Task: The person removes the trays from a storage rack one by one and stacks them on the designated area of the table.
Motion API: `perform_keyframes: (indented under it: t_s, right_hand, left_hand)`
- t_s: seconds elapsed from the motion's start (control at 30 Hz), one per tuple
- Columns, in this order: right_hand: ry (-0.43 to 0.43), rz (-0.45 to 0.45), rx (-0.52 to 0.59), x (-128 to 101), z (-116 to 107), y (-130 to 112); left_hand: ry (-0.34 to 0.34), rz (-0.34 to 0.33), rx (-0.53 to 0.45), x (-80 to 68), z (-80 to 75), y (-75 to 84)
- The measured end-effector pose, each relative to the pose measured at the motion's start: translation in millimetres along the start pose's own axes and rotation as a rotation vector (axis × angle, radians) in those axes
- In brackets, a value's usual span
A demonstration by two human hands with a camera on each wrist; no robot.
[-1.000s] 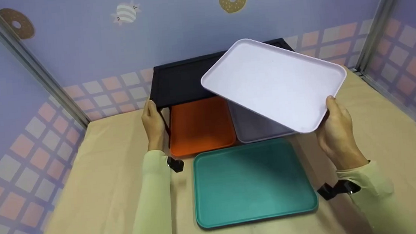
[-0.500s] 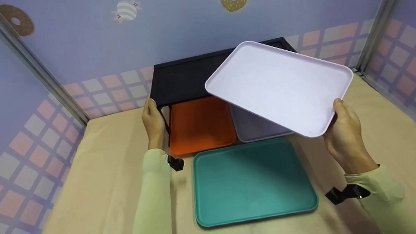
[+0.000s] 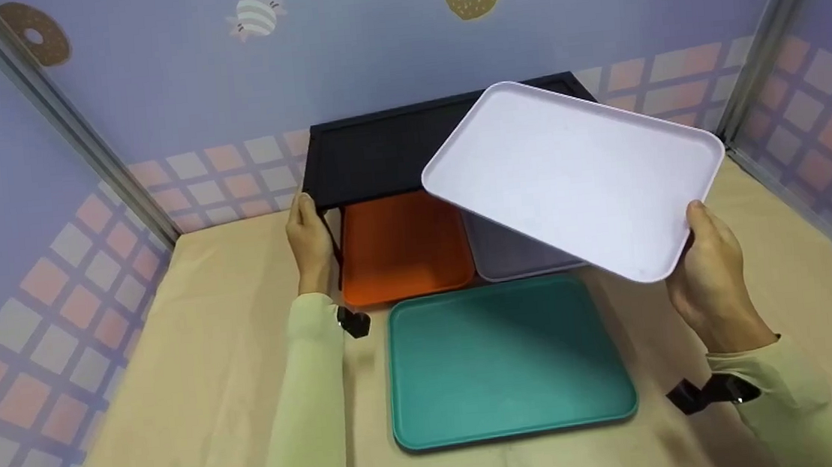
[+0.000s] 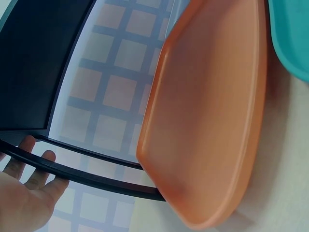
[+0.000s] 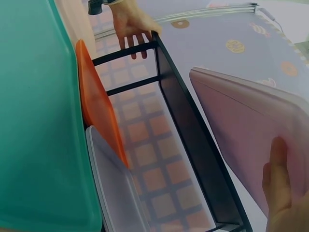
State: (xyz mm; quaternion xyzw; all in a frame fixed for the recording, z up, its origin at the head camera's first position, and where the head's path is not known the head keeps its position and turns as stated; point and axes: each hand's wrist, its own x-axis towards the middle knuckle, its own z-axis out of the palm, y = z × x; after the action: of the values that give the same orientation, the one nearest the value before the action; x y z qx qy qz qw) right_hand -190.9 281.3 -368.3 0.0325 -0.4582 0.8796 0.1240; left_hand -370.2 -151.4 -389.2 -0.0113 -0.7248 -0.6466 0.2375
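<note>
My right hand (image 3: 713,275) grips the near right corner of a pale white tray (image 3: 569,175), thumb on its top face; the tray hangs tilted above the right half of a low black rack (image 3: 378,150). In the right wrist view the tray (image 5: 246,130) stands apart from the rack's top edge (image 5: 193,130), my thumb (image 5: 282,193) on it. My left hand (image 3: 309,239) rests at the rack's front left corner. Its fingers (image 4: 24,193) lie straight across a black side bar. Under the rack sit an orange tray (image 3: 402,246) and a grey tray (image 3: 508,252).
A teal tray (image 3: 506,357) lies flat on the tan tabletop (image 3: 195,373) in front of the rack. Purple walls with a tile pattern close in the left, back and right sides, with metal posts (image 3: 760,30) at the corners.
The white tray and my right hand have drifted to the right and a little lower. My left hand has stayed at the rack's corner.
</note>
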Motion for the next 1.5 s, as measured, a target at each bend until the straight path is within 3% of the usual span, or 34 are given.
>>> perform_keyframes:
  t_s: [0.53,0.7,0.93,1.17,1.5]
  right_hand:
    - [0.01,0.001,0.137,-14.6,-13.4,-8.0]
    - [0.024,0.006,0.134,-18.3,-17.0,-6.7]
    - [-0.028,0.016,0.068,-20.9,-21.5,-4.3]
    - [0.004,0.035,0.121,-23.1,-21.7,-1.2]
    - [-0.034,0.033,0.106,-24.8,-23.9,1.3]
  left_hand:
    - [0.006,-0.007,0.023,0.6,5.9,-1.5]
    - [0.001,-0.019,0.034,1.2,4.1,-1.2]
    - [-0.001,-0.01,0.013,1.8,2.1,-1.5]
    - [0.002,-0.014,-0.003,0.5,0.9,-1.2]
    - [0.02,-0.019,0.006,0.3,1.5,0.2]
